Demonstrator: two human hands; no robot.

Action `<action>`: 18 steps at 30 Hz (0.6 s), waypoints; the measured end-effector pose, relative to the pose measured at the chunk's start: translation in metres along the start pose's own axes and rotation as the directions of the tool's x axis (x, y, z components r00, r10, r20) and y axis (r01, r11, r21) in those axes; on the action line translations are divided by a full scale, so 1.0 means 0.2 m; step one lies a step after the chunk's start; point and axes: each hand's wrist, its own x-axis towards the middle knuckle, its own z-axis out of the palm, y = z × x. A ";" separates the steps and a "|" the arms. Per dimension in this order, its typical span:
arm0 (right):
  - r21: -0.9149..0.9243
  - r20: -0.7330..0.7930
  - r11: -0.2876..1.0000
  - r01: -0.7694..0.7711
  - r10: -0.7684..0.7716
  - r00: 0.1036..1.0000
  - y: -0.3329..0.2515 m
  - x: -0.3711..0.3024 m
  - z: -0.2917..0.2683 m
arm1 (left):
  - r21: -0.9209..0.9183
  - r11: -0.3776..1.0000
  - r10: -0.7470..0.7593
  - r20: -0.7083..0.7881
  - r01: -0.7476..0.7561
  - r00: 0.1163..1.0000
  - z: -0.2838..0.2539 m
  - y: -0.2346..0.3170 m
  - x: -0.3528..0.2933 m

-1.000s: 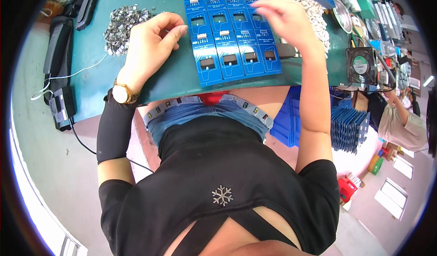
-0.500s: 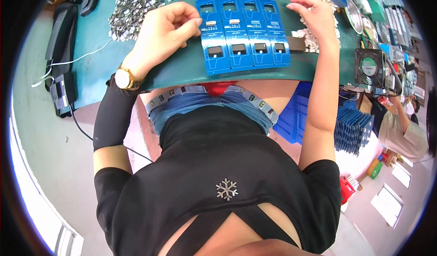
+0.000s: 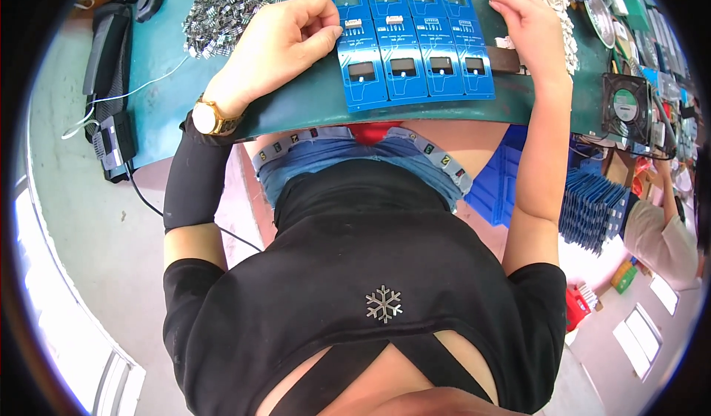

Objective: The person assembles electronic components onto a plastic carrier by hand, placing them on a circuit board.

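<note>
A blue circuit-board panel [image 3: 404, 52] with rectangular cutouts lies on the green work surface in front of me. Two small white connectors [image 3: 394, 20] sit in its middle row, toward the left. My left hand [image 3: 285, 42] is at the panel's left edge, thumb and index finger pinched; whatever is between them, if anything, is hidden. Beyond the panel's right edge, my right hand [image 3: 535, 35] hovers in front of a pile of white connectors [image 3: 564, 27], its fingers stretched out and slightly apart, with nothing visible in them.
A heap of small black-and-silver parts [image 3: 226, 12] lies left of the panel, near a thin white cable [image 3: 141, 92]. A brown strip [image 3: 503, 59] sits at the panel's right. Farther right are a black fan [image 3: 626, 106], stacked blue boards [image 3: 590, 210] and another person's sleeve [image 3: 659, 238].
The whole view has shifted, so the panel's far row of connectors is now out of frame. My right hand has come slightly nearer my body; my left hand stays by the panel edge.
</note>
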 end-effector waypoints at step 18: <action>0.322 -0.231 0.940 0.117 -0.042 0.972 -0.26 0.05 -0.10 | -0.092 0.989 -0.102 0.116 0.112 0.988 -0.02 0.04 0.03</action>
